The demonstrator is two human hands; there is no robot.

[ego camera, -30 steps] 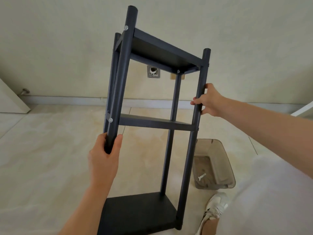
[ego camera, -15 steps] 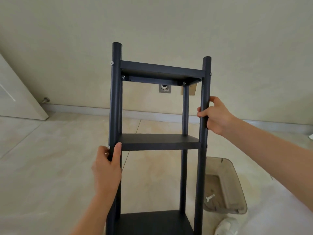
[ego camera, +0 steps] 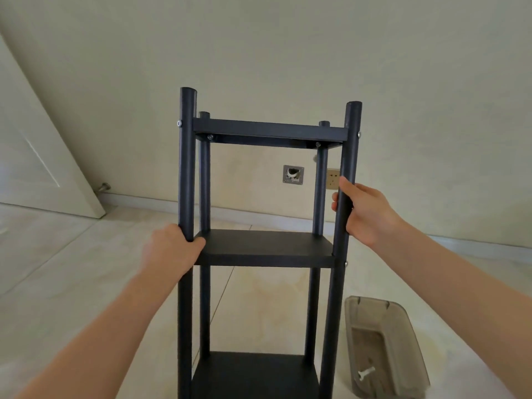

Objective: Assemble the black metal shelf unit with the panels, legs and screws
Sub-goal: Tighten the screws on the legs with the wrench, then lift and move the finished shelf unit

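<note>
We have swung the shelf (ego camera: 267, 249) from tilted to upright; our left hand (ego camera: 172, 249) and right hand (ego camera: 362, 208) each grip a front leg, assembly apparently complete.

The shelf unit (ego camera: 266, 249) is standing upright on the floor (ego camera: 57, 283); the left hand (ego camera: 172, 250) and right hand (ego camera: 364, 210) are gripping its near legs, a bin (ego camera: 403, 326) lying at right.

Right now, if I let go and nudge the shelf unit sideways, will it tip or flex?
The shelf unit looks tall and narrow, so probably tippy. Screwed panels suggest little flex. Both hands, left and right, grip its front legs.
</note>
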